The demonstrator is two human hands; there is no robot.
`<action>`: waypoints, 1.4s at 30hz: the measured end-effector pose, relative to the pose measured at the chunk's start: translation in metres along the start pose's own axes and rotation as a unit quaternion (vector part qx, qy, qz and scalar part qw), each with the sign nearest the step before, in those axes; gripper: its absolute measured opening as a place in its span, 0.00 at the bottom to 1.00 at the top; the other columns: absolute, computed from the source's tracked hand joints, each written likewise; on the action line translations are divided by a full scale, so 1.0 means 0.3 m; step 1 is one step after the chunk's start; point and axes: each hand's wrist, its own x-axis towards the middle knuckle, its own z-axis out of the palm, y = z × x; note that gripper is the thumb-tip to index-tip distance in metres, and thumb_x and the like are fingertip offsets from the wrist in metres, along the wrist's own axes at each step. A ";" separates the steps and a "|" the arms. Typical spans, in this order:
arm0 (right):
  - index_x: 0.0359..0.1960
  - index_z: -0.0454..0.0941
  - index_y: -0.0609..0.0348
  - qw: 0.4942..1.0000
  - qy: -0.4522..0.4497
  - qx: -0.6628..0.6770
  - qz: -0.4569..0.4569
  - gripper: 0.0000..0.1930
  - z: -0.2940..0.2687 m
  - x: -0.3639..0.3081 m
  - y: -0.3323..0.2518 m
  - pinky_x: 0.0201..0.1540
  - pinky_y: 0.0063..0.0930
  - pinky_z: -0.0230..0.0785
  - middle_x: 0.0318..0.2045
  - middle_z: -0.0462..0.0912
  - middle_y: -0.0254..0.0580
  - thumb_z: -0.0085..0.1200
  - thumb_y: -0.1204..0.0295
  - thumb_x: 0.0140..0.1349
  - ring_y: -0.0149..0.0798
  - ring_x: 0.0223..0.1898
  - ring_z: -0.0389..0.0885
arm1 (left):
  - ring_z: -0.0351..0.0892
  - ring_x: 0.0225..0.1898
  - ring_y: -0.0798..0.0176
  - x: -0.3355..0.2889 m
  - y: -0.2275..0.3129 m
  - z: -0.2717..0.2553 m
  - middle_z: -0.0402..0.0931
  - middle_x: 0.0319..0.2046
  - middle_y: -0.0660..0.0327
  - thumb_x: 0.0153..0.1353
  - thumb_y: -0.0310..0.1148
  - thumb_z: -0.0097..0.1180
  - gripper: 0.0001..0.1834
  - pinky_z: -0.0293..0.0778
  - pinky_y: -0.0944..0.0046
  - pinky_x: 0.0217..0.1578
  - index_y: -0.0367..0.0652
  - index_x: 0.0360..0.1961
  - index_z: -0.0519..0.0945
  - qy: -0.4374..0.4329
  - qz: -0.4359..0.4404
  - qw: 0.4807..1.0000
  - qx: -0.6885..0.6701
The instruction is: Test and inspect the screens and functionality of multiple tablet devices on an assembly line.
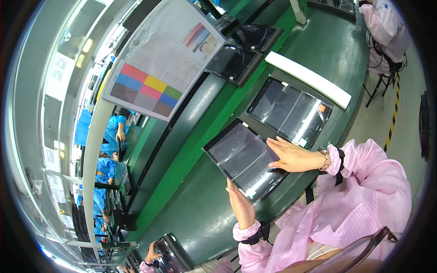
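Note:
A dark, glossy screen panel (241,157) lies at a slant on the green bench in front of me, with a small pale tab at its far edge. My right hand (293,156) rests on its right side, fingers stretched out over the surface. A small orange spot shows beside those fingers. At the panel's left near edge, my left hand (241,207) touches with its fingers straight. Just beyond, to the right, a second screen panel (289,111) lies flat, with an orange sticker and pale tabs.
A long white bar (309,79) lies behind the second panel. Dark trays with panels (233,63) stand on the line beyond the green strip (182,177). A printed colour chart (159,63) hangs at upper left. Co-workers in blue (104,168) and pink (384,27) are nearby.

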 end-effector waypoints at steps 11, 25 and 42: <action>0.57 0.56 0.78 0.999 -0.010 0.021 -0.022 0.32 -0.135 0.058 -0.012 0.58 0.41 0.60 0.51 0.71 0.66 0.47 0.58 0.64 0.57 0.54 0.69 | 0.72 0.46 0.66 -0.013 -0.052 -0.019 0.74 0.45 0.61 0.67 0.39 0.46 0.18 0.66 0.65 0.48 0.35 0.48 0.72 0.096 0.016 0.994 -0.041; 0.51 0.71 0.57 0.960 0.180 0.198 -0.086 0.14 -0.322 0.138 -0.269 0.19 0.22 0.56 0.12 0.66 0.35 0.45 0.73 0.65 0.25 0.13 0.63 | 0.75 0.42 0.63 -0.299 0.012 -0.023 0.74 0.43 0.56 0.65 0.44 0.48 0.25 0.70 0.65 0.43 0.31 0.52 0.68 0.113 0.062 0.988 -0.085; 0.39 0.71 0.64 0.847 0.054 0.528 -0.023 0.07 -0.197 0.105 -0.228 0.27 0.17 0.67 0.24 0.75 0.32 0.41 0.75 0.66 0.22 0.24 0.73 | 0.74 0.48 0.54 -0.295 -0.028 -0.048 0.72 0.49 0.49 0.63 0.40 0.47 0.27 0.69 0.59 0.50 0.28 0.55 0.65 0.036 0.121 0.977 -0.174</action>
